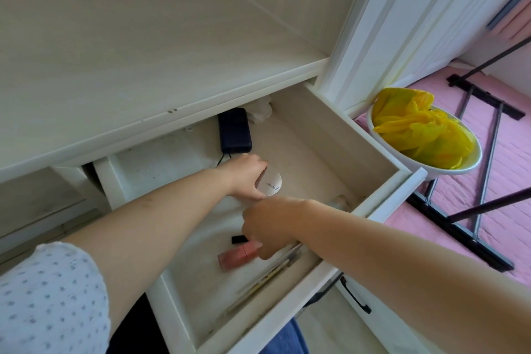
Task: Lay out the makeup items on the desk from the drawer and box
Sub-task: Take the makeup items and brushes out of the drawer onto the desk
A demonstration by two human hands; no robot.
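in the open drawer (382, 181), the left hand (244, 178) grips a round white compact (271, 183) while the right hand (271, 227) pinches a pink lipstick (237, 256).

open drawer (330, 112), pink tube (234, 258), pencils (273, 273), black box (234, 131)

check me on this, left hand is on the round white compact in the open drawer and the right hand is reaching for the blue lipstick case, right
Not quite: the head view shows the case is pink, not blue. The rest holds: the left hand grips the round white compact in the open drawer, and the right hand is at the case.
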